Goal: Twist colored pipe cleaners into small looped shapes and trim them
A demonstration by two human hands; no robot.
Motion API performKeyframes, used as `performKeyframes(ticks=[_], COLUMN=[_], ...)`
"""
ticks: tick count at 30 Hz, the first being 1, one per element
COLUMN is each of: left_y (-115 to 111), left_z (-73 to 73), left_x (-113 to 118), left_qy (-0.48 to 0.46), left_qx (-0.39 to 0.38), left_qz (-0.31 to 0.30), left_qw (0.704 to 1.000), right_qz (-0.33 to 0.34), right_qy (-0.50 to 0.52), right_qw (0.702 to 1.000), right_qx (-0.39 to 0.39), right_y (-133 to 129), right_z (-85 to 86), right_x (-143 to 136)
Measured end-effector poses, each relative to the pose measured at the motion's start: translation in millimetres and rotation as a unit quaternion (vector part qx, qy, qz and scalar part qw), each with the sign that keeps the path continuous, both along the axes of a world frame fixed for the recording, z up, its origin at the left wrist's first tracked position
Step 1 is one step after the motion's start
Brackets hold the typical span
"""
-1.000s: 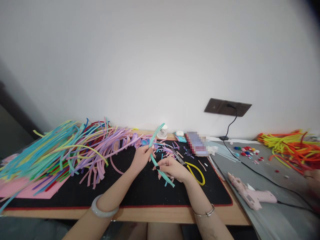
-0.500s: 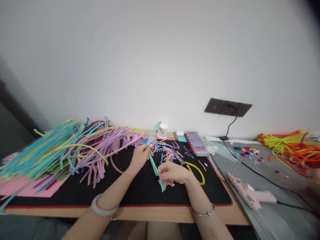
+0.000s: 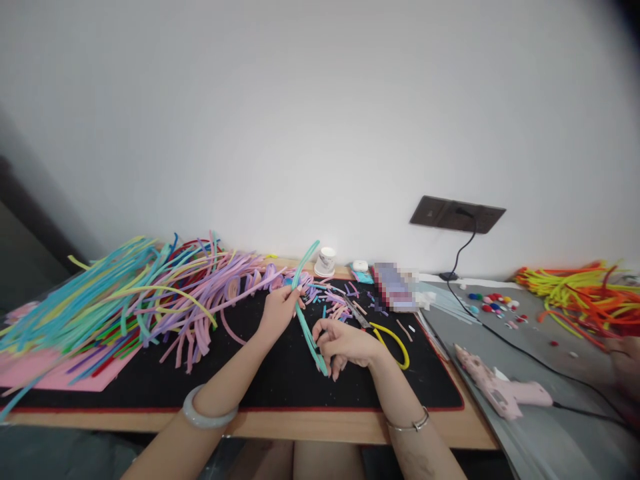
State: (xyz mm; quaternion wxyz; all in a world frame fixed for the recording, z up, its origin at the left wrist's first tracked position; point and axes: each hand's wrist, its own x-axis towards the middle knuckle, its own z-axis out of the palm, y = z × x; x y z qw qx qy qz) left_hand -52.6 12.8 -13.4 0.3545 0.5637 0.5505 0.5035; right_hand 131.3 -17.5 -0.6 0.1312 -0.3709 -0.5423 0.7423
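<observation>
My left hand is closed in a pinch around the middle of a small bundle of teal pipe cleaners. The bundle stands at a slant, its bent top rising above my fingers and its lower ends hanging over the black mat. At those lower ends is my right hand, its fingers curled against the strands; the exact contact is partly hidden. Scissors with yellow handles lie just right of that hand. Beyond both hands, short cut pieces of pink, purple and blue are scattered.
A large heap of colourful pipe cleaners covers the left side, over a pink sheet. A white cup stands by the wall. To the right lie a pink glue gun, its cord, pom-poms and orange-yellow pipe cleaners. Another person's hand shows at the right edge.
My right hand's fingers have shifted slightly and loosened along the lower ends of the pipe cleaners, which have swung a little left. My left hand keeps its pinch nearly in place.
</observation>
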Motion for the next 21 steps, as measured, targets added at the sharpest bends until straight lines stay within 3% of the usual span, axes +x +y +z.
performKeyframes(ticks=[7, 14, 21], left_y=[0.0, 2.0, 5.3], left_z=[0.1, -3.7, -6.3], left_x=[-0.4, 0.7, 0.5], left_qy=[-0.008, -0.074, -0.127], left_qx=[0.015, 0.023, 0.004], left_qz=[0.003, -0.021, -0.008], left_qw=[1.0, 0.997, 0.992], right_qz=[0.011, 0.058, 0.085], right_qy=[0.004, -0.009, -0.008], right_qw=[1.0, 0.998, 0.996], right_qx=[-0.008, 0.01, 0.004], right_y=[0.0, 5.3, 6.1], right_z=[2.1, -6.1, -7.2], right_x=[-2.4, -0.8, 3.8])
